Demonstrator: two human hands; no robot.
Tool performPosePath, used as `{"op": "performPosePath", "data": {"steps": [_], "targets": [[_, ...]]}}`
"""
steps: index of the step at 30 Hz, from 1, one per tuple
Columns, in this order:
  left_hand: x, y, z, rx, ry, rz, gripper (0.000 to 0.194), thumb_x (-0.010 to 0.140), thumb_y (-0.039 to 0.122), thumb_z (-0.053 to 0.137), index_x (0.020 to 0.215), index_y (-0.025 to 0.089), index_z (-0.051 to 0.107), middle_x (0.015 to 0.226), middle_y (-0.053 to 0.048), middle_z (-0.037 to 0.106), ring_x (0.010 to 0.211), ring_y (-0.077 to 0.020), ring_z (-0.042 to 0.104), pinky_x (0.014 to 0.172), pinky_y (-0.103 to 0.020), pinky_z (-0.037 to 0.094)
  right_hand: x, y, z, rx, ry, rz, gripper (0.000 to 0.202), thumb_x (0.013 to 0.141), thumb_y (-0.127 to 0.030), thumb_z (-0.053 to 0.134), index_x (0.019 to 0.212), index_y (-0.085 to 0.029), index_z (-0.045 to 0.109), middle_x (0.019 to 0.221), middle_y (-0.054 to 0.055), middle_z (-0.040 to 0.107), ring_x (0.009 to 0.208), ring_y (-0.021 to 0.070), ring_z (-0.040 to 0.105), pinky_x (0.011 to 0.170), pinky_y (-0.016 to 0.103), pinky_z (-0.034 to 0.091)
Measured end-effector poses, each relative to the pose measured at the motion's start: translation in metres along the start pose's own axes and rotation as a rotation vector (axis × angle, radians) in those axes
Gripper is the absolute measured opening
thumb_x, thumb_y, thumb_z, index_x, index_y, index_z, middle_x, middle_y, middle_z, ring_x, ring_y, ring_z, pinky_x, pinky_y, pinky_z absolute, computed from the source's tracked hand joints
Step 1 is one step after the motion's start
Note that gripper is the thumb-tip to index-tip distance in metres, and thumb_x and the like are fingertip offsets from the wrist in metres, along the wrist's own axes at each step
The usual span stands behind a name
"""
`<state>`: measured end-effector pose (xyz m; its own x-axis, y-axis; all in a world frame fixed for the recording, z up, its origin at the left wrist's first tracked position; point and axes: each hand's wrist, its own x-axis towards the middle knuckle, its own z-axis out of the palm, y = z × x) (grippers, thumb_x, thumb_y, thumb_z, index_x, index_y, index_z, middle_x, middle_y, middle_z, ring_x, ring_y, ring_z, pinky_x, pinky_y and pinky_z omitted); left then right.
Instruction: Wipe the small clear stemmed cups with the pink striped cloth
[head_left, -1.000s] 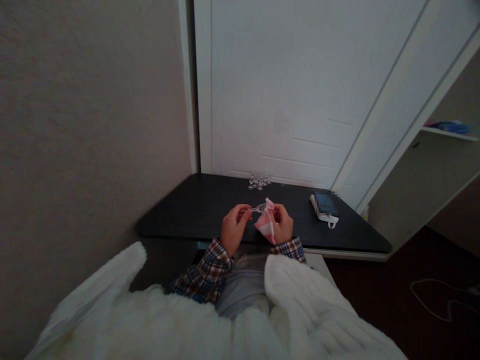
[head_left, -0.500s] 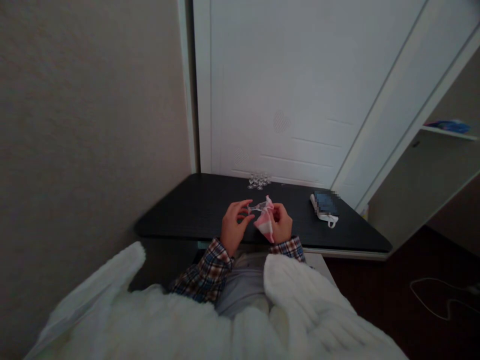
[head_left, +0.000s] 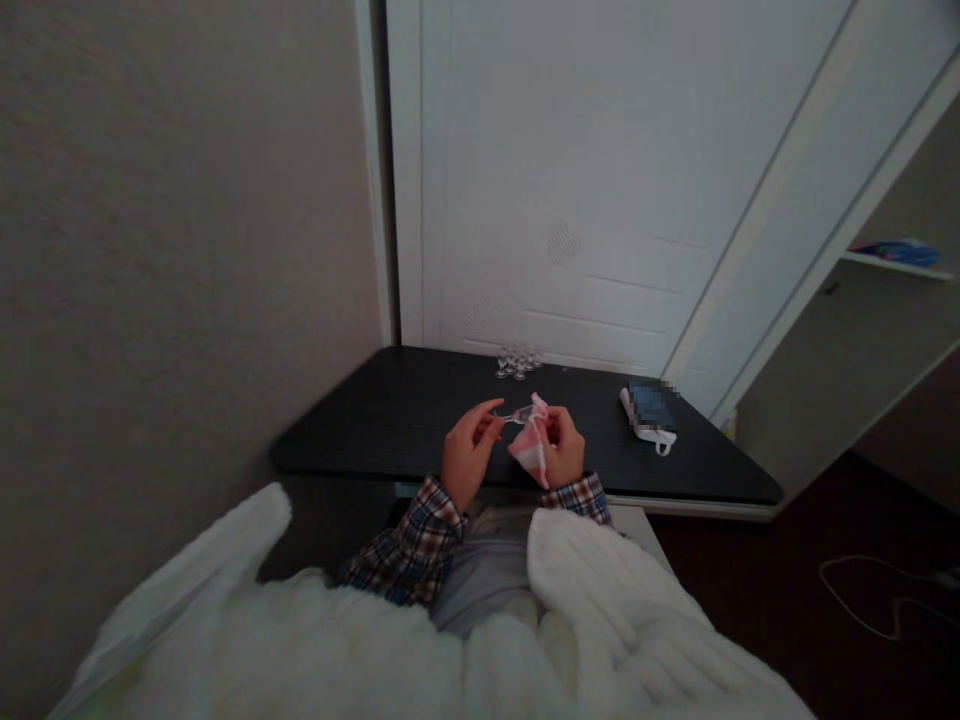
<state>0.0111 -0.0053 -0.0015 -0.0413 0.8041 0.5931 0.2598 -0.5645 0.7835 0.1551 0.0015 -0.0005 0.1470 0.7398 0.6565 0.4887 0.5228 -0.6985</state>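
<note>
Above the front part of the black table (head_left: 390, 420), a small clear stemmed glass (head_left: 520, 414) lies on its side between my two hands. My left hand (head_left: 469, 450) pinches the foot end of the glass between thumb and fingers. A pink and white cloth (head_left: 531, 446) hangs from my right hand (head_left: 564, 448), whose fingers are closed on it around the bowl end of the glass. The cloth hides part of the bowl and some of my right fingertips.
Several small clear glasses (head_left: 519, 362) stand grouped at the table's back edge, near the white panel (head_left: 555, 180). On the right lies a dark-screened device (head_left: 651, 408) on a white case with a loop. A pale cable (head_left: 862, 610) trails over the floor.
My left thumb and fingers have closed in on the foot of the glass, and its foot has turned slightly. My right hand and the cloth have barely moved.
</note>
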Motion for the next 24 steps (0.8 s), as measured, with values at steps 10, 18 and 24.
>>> {"op": "performPosePath", "data": {"steps": [10, 18, 24], "targets": [[0.0017, -0.0032, 0.0005, 0.097, 0.005, 0.068, 0.037, 0.079, 0.023, 0.054, 0.115, 0.025, 0.054, 0.091, -0.002, 0.055, 0.075, -0.0116, 0.056, 0.07, -0.025, 0.05, 0.0014, -0.0034, -0.0014, -0.04, -0.014, 0.023, 0.024, 0.082, -0.04, 0.045, 0.085, -0.018, 0.055, 0.067, 0.0, 0.06, 0.057, 0.0123, 0.054, 0.054, 0.023, 0.041], [0.0008, -0.0005, 0.0004, 0.09, 0.038, 0.048, 0.027, 0.082, 0.034, 0.05, 0.104, 0.021, 0.061, 0.085, -0.003, 0.056, 0.077, -0.014, 0.056, 0.068, -0.024, 0.049, 0.0008, -0.0018, -0.0009, 0.002, -0.018, 0.001, 0.026, 0.083, -0.038, 0.045, 0.093, -0.018, 0.057, 0.07, 0.0, 0.061, 0.058, 0.012, 0.054, 0.055, 0.023, 0.043], [0.0001, -0.0015, 0.0015, 0.041, 0.024, 0.013, 0.027, 0.08, 0.039, 0.051, 0.097, 0.02, 0.062, 0.086, -0.004, 0.057, 0.078, -0.0155, 0.058, 0.069, -0.026, 0.049, 0.0024, -0.0005, -0.0027, 0.002, 0.071, -0.107, 0.02, 0.081, -0.033, 0.049, 0.086, -0.017, 0.06, 0.084, 0.004, 0.056, 0.06, 0.0108, 0.051, 0.053, 0.023, 0.045]]}}
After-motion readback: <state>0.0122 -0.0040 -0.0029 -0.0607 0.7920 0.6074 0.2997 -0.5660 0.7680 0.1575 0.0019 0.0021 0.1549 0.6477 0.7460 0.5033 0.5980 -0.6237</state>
